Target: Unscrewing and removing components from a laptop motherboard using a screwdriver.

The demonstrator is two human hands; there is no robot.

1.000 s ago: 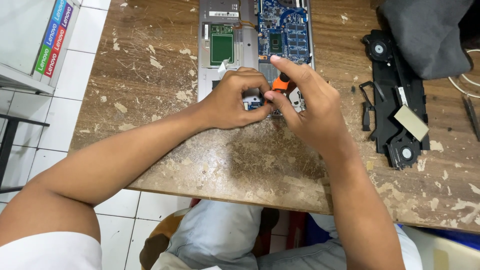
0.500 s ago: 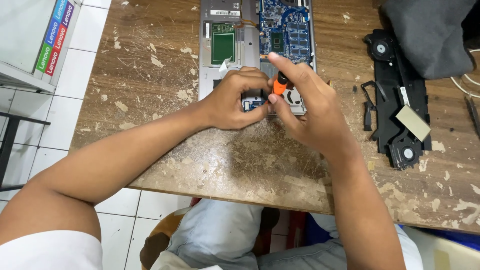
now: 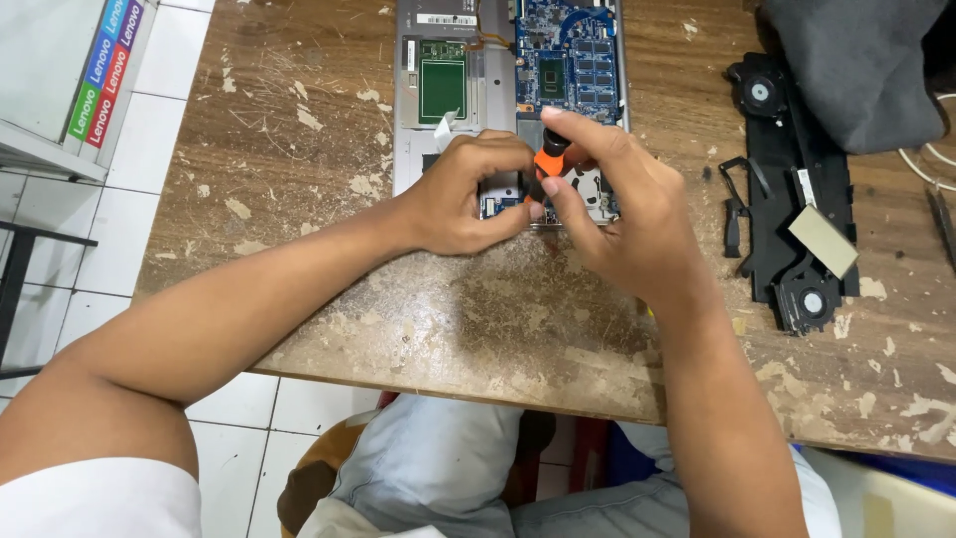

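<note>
Our right hand (image 3: 627,214) pinches the orange screwdriver (image 3: 549,159) at the opened laptop's (image 3: 468,60) near edge, tip hidden behind our curled left hand (image 3: 468,194), bare table (image 3: 498,319) at six o'clock.

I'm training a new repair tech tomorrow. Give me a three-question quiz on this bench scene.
1. True or false: the right hand grips the orange-and-black screwdriver handle.
2. The black twin-fan cooling assembly lies: A) on the worn wooden table right of the opened silver laptop chassis; B) inside it.
3. Which hand steadies the work at the chassis's near edge?

Key: 1 true; 2 A; 3 the left hand.
</note>
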